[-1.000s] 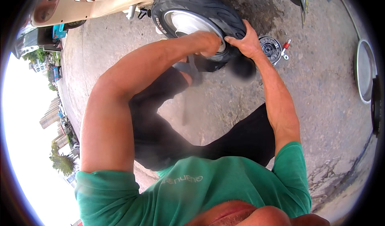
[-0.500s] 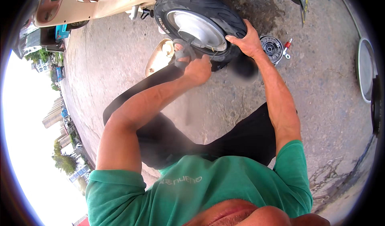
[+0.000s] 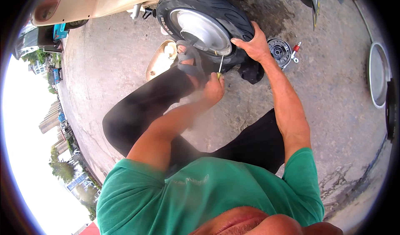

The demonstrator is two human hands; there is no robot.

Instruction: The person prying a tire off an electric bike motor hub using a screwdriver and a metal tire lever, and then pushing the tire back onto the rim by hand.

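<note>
A black tyre (image 3: 235, 20) on a silver wheel (image 3: 202, 28) stands tilted on rough pavement in front of you, just under the cream body (image 3: 121, 3) of a vehicle. Expect the tyre to be stiff and, with its wheel, heavy; the grooved tread should give good purchase, while the bare metal looks smooth and likelier to slip. The slim valve stem (image 3: 215, 51) near the rim's lower edge is probably the fragile part, best kept clear of a hold.

Your right hand (image 3: 255, 44) spans the tyre's shoulder, thumb apart on the sidewall, fingers over the tread, a sound place to steady it. Your left hand (image 3: 214, 89) is closed around the yellowish handle of a thin tool (image 3: 221, 64), light and rigid by its look; its tip appears to meet the seam between tyre and metal.

Beside your sandalled foot (image 3: 189, 62) lies a cream panel (image 3: 157, 63). To the right sit a round metal part (image 3: 279, 51), a red-marked tool (image 3: 296, 48) and, well apart, a shallow metal basin (image 3: 378, 74).
</note>
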